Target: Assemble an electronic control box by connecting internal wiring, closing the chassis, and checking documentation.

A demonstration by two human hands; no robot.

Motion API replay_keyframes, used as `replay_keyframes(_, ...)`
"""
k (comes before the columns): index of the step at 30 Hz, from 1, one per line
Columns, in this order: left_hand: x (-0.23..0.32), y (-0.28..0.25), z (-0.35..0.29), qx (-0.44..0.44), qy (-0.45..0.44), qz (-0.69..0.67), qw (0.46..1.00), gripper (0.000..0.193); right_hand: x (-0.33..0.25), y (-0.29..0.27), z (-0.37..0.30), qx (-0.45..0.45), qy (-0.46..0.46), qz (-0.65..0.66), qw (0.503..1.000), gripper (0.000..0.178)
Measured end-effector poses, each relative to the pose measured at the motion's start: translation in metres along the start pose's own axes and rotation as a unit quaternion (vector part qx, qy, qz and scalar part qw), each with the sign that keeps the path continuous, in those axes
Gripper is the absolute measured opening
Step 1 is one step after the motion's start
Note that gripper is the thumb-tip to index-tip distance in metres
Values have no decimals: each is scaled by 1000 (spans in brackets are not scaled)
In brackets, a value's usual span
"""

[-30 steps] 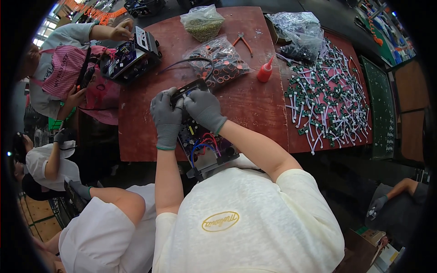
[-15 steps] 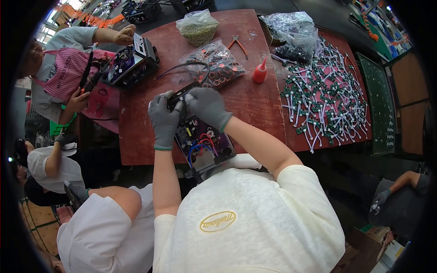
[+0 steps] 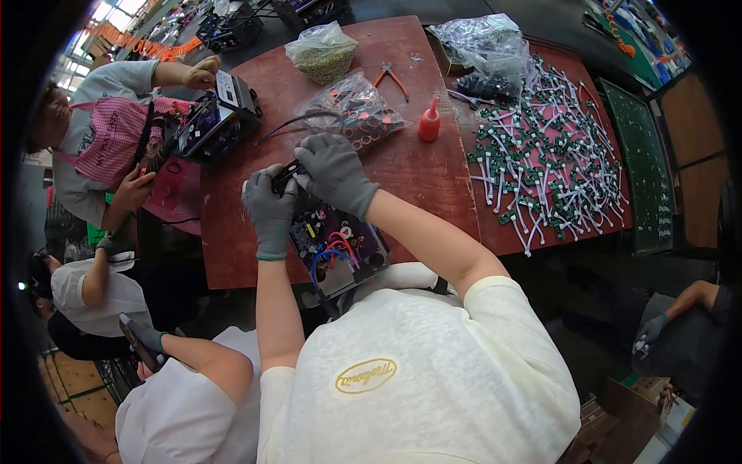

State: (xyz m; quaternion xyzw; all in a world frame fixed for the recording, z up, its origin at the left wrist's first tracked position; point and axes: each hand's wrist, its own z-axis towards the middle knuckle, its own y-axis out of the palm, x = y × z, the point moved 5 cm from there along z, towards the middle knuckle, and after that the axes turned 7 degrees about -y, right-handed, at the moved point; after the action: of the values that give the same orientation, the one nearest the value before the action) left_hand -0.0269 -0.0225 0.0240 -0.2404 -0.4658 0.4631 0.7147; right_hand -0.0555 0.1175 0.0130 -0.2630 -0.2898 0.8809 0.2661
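Observation:
An open electronic unit [image 3: 367,251] lies at the table's near edge, its circuit board showing with red and blue wires. At the unit's far end is a black panel [image 3: 286,176]. My left hand [image 3: 270,205], in a grey glove, is closed around the panel's left part. My right hand [image 3: 336,174], gloved the same, has its fingers bent over the panel's right part; its fingertips and anything small in them are hidden. A dark cable [image 3: 301,120] curves over the table just beyond my hands.
Beyond my hands lie a clear bag of orange-and-black rings [image 3: 367,127], a bag of small yellowish parts [image 3: 325,56], pliers [image 3: 393,80] and a red squeeze bottle [image 3: 429,124]. White-wired green boards [image 3: 545,155] cover the right side. A co-worker handles another unit [image 3: 220,120] at left.
My view has shifted slightly. My right hand has turned and come in closer over the panel, while my left hand keeps its hold. The co-worker's unit has tilted a little.

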Motion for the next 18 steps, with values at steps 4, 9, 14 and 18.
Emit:
replay_keyframes(4, 0, -1, -1, 9, 0, 18, 1000, 27, 2, 7, 5, -72, 6, -13, 997, 34)
replay_keyframes(9, -3, -8, -2, -3, 16, 42, 999, 25, 1, 4, 1, -40, 6, 3, 999, 36)
replay_keyframes(14, -85, -29, -33, 90, -267, -364, 888, 24, 4, 0, -5, -38, 8, 56, 998, 42)
replay_keyframes(18, -109, -16, -74, 55, -389, -406, 825, 23, 5, 2, -7, -22, 3, 59, 998, 40)
